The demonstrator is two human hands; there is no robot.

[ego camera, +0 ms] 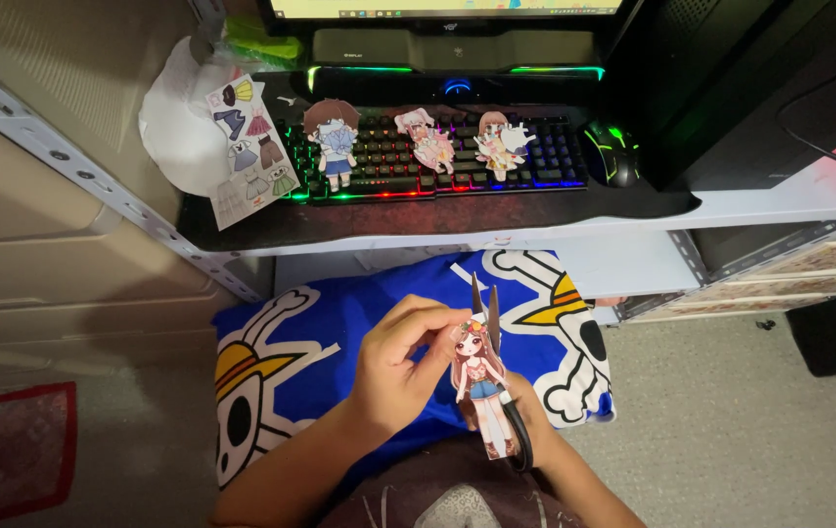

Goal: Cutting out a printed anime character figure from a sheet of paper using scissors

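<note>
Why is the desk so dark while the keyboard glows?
Head view: the room light is dim, so the keyboard backlight and green strip under the monitor stand out; the monitor is blown out bright. The paper doll in the left hand is sharp and evenly lit; the scissors in the right hand look dark.

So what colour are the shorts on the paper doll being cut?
Blue, with a pale top, on the paper doll held by the left hand; seen in the head view.

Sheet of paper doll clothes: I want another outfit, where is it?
In the head view, the sheet of paper doll clothes lies upper left on the desk, beside the lit keyboard's left end.
</note>
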